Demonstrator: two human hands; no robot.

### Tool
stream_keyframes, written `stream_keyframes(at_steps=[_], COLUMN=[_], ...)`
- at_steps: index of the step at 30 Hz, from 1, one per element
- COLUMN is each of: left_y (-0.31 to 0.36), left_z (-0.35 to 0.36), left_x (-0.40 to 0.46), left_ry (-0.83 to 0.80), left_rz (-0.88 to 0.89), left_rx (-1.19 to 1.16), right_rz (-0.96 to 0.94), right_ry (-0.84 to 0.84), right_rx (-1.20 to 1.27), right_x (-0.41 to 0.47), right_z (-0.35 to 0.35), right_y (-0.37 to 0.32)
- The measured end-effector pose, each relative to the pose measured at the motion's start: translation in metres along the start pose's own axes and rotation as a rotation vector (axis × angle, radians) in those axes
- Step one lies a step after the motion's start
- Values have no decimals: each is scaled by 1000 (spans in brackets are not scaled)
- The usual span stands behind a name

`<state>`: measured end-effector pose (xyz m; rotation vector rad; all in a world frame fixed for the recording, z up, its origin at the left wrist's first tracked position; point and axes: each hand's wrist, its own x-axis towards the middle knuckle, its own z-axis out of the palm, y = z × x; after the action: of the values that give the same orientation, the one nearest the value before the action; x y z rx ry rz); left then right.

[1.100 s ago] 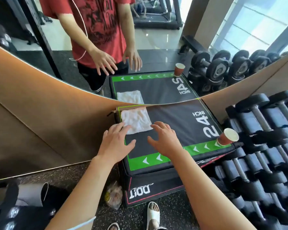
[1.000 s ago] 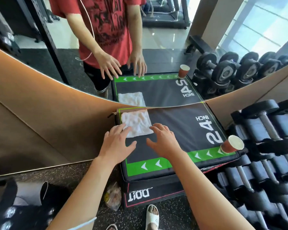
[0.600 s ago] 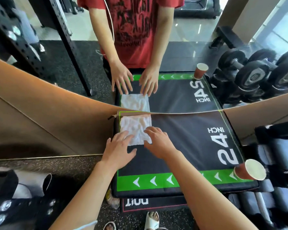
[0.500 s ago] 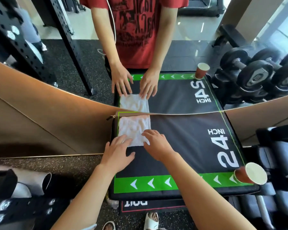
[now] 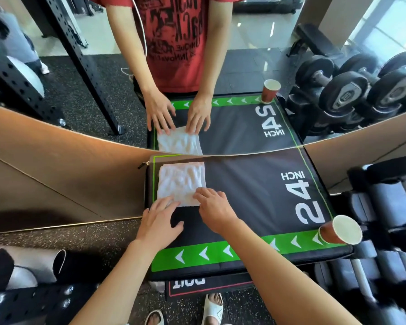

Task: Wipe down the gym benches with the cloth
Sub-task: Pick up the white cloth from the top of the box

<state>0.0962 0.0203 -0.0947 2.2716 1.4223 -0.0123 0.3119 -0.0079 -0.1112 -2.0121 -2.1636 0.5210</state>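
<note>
A folded white cloth lies flat at the far left corner of a black padded box top with green arrow bands and a white "24 INCH" mark. My left hand rests spread on the pad, its fingertips on the cloth's near left edge. My right hand lies beside it, fingertips on the cloth's near right corner. Neither hand has the cloth gripped; the fingers press flat.
A red paper cup lies tilted at the pad's near right corner. Dumbbell racks crowd the right side. A mirror right behind the box reflects me, the cloth and the cup. Dark equipment sits at lower left.
Both hands slid forward over the pad until their fingertips came onto the cloth's near edge. The camera moved closer and tilted down. The cloth and cup stayed put.
</note>
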Motion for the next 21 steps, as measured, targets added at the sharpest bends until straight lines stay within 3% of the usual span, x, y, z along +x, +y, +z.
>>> stream_keyframes(at_steps=[13,21], left_y=[11,3], left_z=[26,26], left_x=[-40,-66], left_ry=[-52,-40], left_rz=[269,316], left_rx=[-26,1], right_rz=[188,94], right_ry=[147,214], right_rx=[-13,-42], right_x=[-119,-144], right_z=[41,39], right_y=[-20,-39])
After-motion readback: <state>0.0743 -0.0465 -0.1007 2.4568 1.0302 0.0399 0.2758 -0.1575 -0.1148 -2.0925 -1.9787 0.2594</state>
